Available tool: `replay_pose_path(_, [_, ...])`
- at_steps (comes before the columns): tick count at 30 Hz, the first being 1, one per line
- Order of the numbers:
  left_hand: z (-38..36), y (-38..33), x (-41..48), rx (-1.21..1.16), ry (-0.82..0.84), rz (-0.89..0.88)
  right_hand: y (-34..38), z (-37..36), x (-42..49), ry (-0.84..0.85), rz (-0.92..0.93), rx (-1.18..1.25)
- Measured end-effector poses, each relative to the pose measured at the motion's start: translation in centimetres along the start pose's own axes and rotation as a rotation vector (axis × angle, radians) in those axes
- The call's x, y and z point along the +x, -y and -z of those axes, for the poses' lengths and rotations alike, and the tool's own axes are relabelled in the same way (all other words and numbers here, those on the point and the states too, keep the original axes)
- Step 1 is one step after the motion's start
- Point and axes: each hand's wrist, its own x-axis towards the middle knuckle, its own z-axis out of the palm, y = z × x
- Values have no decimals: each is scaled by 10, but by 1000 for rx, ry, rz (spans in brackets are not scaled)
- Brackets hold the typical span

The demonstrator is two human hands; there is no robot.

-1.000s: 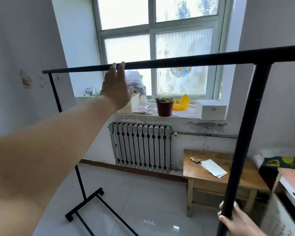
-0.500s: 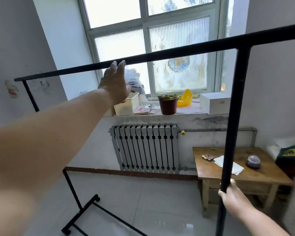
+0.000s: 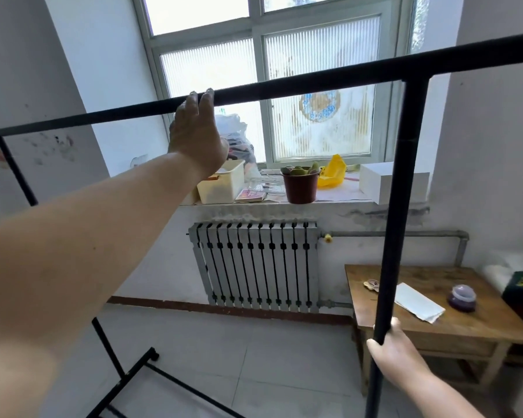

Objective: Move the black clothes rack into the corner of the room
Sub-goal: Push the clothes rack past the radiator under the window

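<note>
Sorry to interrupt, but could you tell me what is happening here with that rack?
A person is handling a black clothes rack with both hands. The left hand grips the top bar, and the right hand holds the right upright lower down. The rack is empty and stands on the tiled floor in front of the radiator and window, beside a wooden table. It is not yet in a corner.

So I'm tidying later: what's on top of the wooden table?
On the wooden table: a folded white paper, a purple jar and a small shell-like object. The rack's upright covers a strip.
</note>
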Motion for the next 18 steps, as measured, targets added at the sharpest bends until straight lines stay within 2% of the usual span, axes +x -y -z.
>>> replay_pose_path(3, [-7,-1,7,-3,-34,3,13,-8,11,-101,66,99])
replay_pose_path(5, [-11,1,10,-7,-68,-2,26,-9,13,-257,160,204])
replay_pose_path(8, [-17,2,13,13,-102,-31,52,1,17,-553,407,302])
replay_pose_path(11, [-21,0,12,8,-125,-18,84,17,15,-798,610,248])
replay_pose_path(14, [-23,-1,13,-1,-140,-21,120,40,7,-971,659,170])
replay_pose_path(16, [-23,0,15,2,-139,-22,147,57,-2,-1037,760,140])
replay_pose_path(18, [-23,1,16,13,-128,-39,171,72,-12,-1040,940,88])
